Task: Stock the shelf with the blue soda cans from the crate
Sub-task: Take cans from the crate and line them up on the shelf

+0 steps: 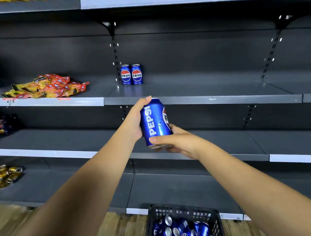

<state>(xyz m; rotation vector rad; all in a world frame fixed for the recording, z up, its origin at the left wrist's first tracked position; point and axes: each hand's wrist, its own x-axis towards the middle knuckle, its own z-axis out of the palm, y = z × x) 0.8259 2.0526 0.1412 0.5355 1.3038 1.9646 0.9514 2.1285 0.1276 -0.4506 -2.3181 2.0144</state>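
- You are facing a dark grey shelving unit, its tiers running the full width of the view, with pale price strips along some front edges.
- Your 2 bare forearms are reaching up from the bottom corners and meeting in front of the middle tier's front edge.
- A black plastic crate is sitting on the wooden floor at the foot of the unit, with a jumble of blue soda cans lying inside it at mixed angles.
- A heap of red and yellow snack packets is lying on the left part of the middle tier, well apart from the stocked cans.
- Your left hand is curling round the left side of the held can, thumb tip up by its top rim.
- Your right hand is cupping the can's base from the right, thumb pressing across the lower front and fingers wrapping underneath.
- The blue soda can you are holding is standing nearly upright, tilted slightly left, its white lettering running up the side.
- 2 stocked blue cans are standing upright, touching side by side, at the back of the middle tier just right of a slotted upright.
- Some gold cans are lying on a lower tier at far left.
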